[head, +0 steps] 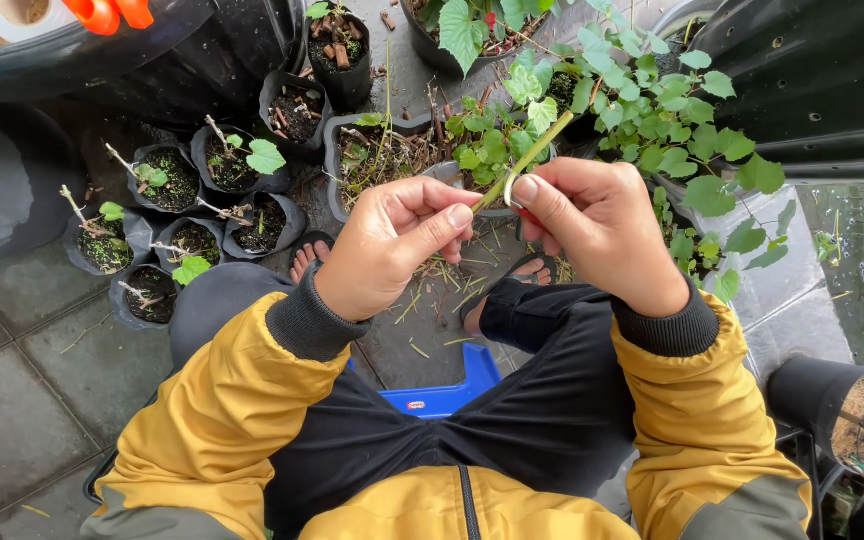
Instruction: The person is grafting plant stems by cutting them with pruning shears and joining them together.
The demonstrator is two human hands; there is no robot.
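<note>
Green stem cutting (532, 155): it is sitting pinched between both hands at chest height, slanting up and away toward the leafy plants, above the person's knees.
Left hand (392, 245): it is closing thumb and forefinger on the lower end of the cutting, the other fingers curling in.
Right hand (602, 225): it is gripping the cutting just beside the left, thumb pressing on top; a thin pale edge, perhaps a small blade, is showing at the thumb, though I cannot tell for sure.
Risk of snapping: the stalk is looking slender and soft, so squeezing or bending it between two close grips is likely to crease or break it.
Risk to fingers: if that is a blade, a slip toward the left thumb is likely to nick it, the fingertips being so near.
Risk of dropping: a loosened pinch is likely to send it among the trimmings (442, 275) below.
Ground: grey paving tiles (22, 370) are looking damp, with cut stem bits lying between the sandalled feet.
Surroundings: black nursery bags (167, 180) holding soil and stick cuttings are standing left; leafy plants (652, 110) are crowding ahead; a blue stool (447, 390) is showing under the person.
</note>
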